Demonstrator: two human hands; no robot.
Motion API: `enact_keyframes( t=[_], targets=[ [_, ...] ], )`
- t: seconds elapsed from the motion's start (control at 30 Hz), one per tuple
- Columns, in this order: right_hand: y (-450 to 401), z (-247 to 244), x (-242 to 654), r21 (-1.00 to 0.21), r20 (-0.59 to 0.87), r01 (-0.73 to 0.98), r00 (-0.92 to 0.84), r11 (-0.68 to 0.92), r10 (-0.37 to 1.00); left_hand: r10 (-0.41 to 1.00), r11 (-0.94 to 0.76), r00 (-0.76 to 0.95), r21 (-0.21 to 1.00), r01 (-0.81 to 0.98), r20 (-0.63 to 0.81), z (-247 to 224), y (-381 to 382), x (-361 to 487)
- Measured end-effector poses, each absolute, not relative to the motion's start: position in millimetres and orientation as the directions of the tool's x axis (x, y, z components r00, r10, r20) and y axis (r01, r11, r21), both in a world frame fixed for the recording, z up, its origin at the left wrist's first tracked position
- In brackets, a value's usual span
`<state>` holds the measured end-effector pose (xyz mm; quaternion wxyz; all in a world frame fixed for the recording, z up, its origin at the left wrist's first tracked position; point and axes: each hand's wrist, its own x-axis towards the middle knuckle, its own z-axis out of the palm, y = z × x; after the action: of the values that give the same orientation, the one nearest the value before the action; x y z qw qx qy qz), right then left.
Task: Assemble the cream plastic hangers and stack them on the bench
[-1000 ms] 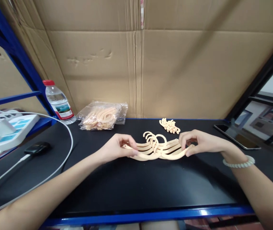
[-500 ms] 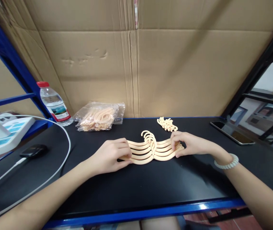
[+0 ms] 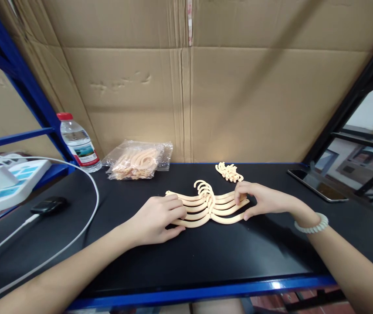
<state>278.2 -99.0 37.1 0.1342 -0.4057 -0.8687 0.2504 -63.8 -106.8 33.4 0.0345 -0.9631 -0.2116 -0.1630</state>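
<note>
The overlapping hangers [image 3: 210, 204] are laid on the black tabletop [image 3: 202, 257], between the 2 hands. At 9 o'clock, their ends are covered by the left hand [image 3: 160, 217], narrow, with fingers curled over them. At 3 o'clock, ends are held between the thumb and bent fingers of the right hand [image 3: 257, 199], set moderately apart; how firmly cannot be told.

The hooks [image 3: 211, 198] could be caught on each other if 1 hanger were pulled sideways, since they are crowded together. The row could also be fanned crookedly if the hands were moved unevenly: at 4 o'clock, the front arm already stands apart from the rest. The thin ends could be slipped out from under the fingertips.

About 5 hangers are counted; overlap and fingers prevent certainty. 1 heap of small beige pieces [image 3: 229, 172] is seen at 1 o'clock, its pieces too tangled to be counted. At 10 o'clock are 1 clear plastic wrapping [image 3: 137, 163] with beige contents, uncountable, and 1 bottle [image 3: 81, 147]. 1 phone [image 3: 319, 186] is placed towards 2 o'clock.
</note>
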Motion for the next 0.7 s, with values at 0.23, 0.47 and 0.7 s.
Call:
enact_keyframes(
  t=[0.23,0.47,0.7],
  targets=[
    [-99.8,34.6,279.8,-0.556,0.012,0.617,-0.664,0.556,0.748,0.387,-0.906,0.865,-0.043,0.421,0.32,33.0,-109.1,-61.4],
    [-98.3,34.5,280.9,-0.528,0.014,0.64,-0.651,0.559,0.759,0.416,-0.894,0.857,-0.036,0.447,0.304,30.6,-108.0,-61.2],
    [-98.6,34.9,281.2,-0.503,0.006,0.681,-0.613,0.533,0.79,0.429,-0.887,0.833,-0.011,0.462,0.35,24.0,-101.3,-63.7]
  ],
)
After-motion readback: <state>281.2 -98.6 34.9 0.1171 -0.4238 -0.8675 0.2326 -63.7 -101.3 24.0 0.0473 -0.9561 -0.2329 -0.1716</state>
